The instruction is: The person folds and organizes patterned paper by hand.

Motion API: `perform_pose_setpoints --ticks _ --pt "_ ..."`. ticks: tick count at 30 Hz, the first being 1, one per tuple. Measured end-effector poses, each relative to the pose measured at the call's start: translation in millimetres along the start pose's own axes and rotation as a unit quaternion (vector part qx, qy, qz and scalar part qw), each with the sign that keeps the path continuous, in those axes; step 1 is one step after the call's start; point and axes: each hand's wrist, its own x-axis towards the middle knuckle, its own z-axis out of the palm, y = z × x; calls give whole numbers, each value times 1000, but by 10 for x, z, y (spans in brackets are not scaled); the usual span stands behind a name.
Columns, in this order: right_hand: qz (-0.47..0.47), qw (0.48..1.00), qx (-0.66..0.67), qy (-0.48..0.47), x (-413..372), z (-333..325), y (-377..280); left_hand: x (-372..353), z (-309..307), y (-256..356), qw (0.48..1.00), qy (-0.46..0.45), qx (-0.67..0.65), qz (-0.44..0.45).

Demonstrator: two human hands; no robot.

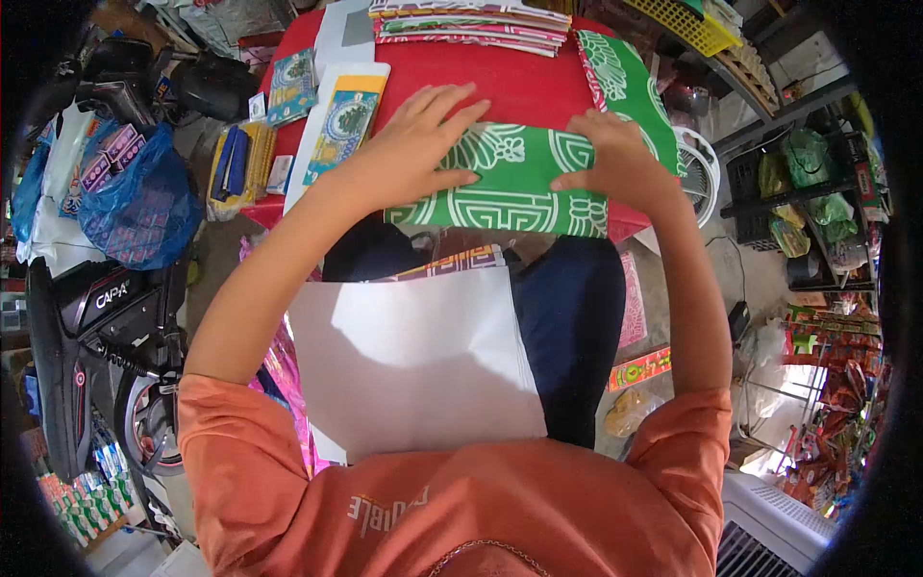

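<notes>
A folded sheet of green paper with white patterns point(514, 183) lies along the near edge of the red table point(461, 87). My left hand point(418, 144) rests on its left end, fingers spread and thumb on the paper. On the right end presses my right hand point(620, 159), its thumb held apart from the fingers. Another green patterned piece point(625, 77) extends toward the far right of the table. Across my lap lies a stack of large white sheets point(413, 356), with a purple and gold patterned edge point(461, 262) showing behind it.
A pile of folded patterned papers point(471, 27) sits at the table's far side. Printed packets point(346, 125) lie left of my left hand, beside a blue stapler point(231, 159). A motorbike point(96, 317) stands at left, shelves with bagged goods point(808, 192) at right.
</notes>
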Motion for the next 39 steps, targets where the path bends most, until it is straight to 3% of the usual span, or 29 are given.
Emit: perform_pose_setpoints --ticks 2,5,7,8,9,11,12,14,15,17,19,20,23,25,27,29,31,34,37,39 --pt "52 994 77 -49 34 -257 -172 143 -82 44 996 19 -83 25" --pt "117 977 159 -81 -40 -637 -360 297 -269 119 988 -103 -113 -37" --pt "146 955 249 -65 -203 -767 -311 378 -384 192 986 -81 -141 -27" --pt "114 961 247 -47 -269 -827 -263 381 -440 223 985 -74 -157 -17" --pt "159 937 309 -48 -345 -845 -246 389 -476 250 983 -67 -173 -8" --pt "243 870 426 -46 -498 -858 -251 431 -507 305 984 -19 -178 19" --pt "240 856 457 -30 -554 -857 -247 454 -521 355 986 7 -165 22" --pt "245 889 387 -7 -597 -998 -216 513 -579 419 993 28 -106 38" --pt "246 904 351 4 -623 -1092 -190 551 -599 466 989 106 -79 69" --pt "259 899 347 62 -697 -1280 -19 636 -606 562 957 259 -24 127" --pt "330 870 335 145 -747 -1536 35 624 -608 675 946 302 -68 99" --pt "319 876 303 195 -785 -1589 188 631 -609 719 938 325 -89 84" --pt "343 888 124 278 -730 -1626 503 737 -401 708 955 264 -132 28" --pt "267 913 31 306 -580 -1372 560 863 -97 620 921 188 -340 -34" --pt "186 934 -18 305 -542 -1010 669 952 58 619 872 118 -467 -83" --pt "161 966 -41 197 -611 -669 790 1018 142 646 842 70 -523 -117" --pt "113 991 -42 63 -645 -449 797 1080 252 653 843 47 -521 -128" --pt "109 993 2 37 -687 -381 719 1202 394 721 833 7 -531 -154" --pt "133 980 112 102 -697 -388 874 1430 578 746 835 -24 -532 -140" --pt "230 950 160 139 -670 -302 1144 1603 658 797 834 -44 -533 -137"
